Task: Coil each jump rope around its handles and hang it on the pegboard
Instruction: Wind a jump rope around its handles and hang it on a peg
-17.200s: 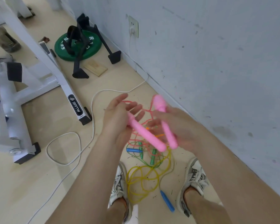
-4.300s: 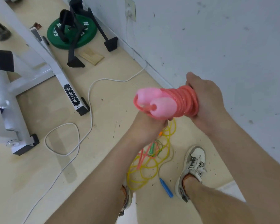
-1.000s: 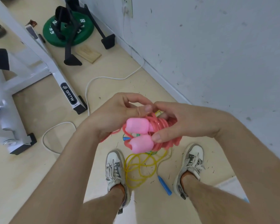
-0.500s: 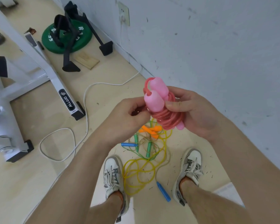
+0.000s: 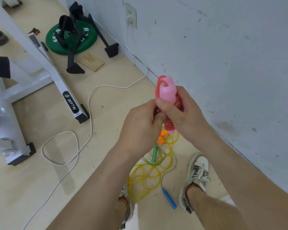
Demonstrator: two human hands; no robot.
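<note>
Right hand point(image 5: 184, 113) grips pink rope coil point(image 5: 167, 92), more upright vs. prev.; left hand point(image 5: 140, 123) pinches it.

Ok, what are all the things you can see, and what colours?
pink jump rope: 1, pink, coiled on its handles, held up
yellow rope: 1, yellow, loose on the floor
green handle: 1, green, in the floor tangle
orange handles: 2, orange, top of the tangle
blue handle: 1, blue, floor, bottom middle
cable: 1, white, floor
weight plate: 1, green, floor, far end
stand: 1, black, over the weight plate
wooden block: 1, tan, beside the plate
machine frame: 1, white, left
socket: 1, white, on the wall
shoes: 2, grey-white, bottom
left hand: 1, pinching the pink jump rope
right hand: 1, gripping the pink jump rope
</note>
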